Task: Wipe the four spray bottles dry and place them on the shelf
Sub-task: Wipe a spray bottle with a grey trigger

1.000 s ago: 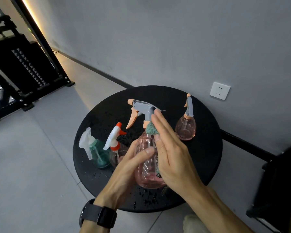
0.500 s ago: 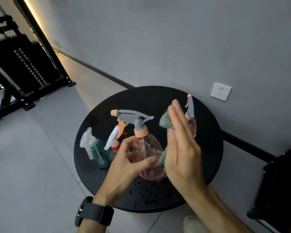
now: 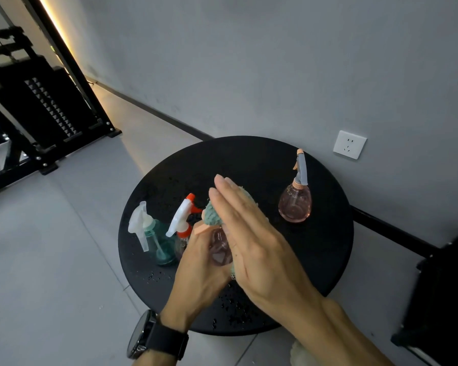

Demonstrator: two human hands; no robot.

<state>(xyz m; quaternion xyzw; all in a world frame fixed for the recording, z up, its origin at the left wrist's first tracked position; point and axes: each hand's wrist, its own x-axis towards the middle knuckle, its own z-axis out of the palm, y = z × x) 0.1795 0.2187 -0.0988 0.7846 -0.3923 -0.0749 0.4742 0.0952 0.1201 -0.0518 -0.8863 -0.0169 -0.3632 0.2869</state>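
Pink plastic shows between the two hands: the left hand [image 3: 198, 270] has its grip closed around the body of a pink spray bottle [image 3: 220, 248], held above the round black worktop [image 3: 328, 260]. The right hand [image 3: 259, 249] is flat, fingers straight and together, and presses a green cloth [image 3: 213, 216] against the top of this bottle. Just left of the hands stand a bottle with a red-and-white trigger [image 3: 183, 219] and a teal bottle [image 3: 156, 241], close together. A second pink bottle [image 3: 295, 200] stands apart, near the wall side. Water drops lie on the worktop.
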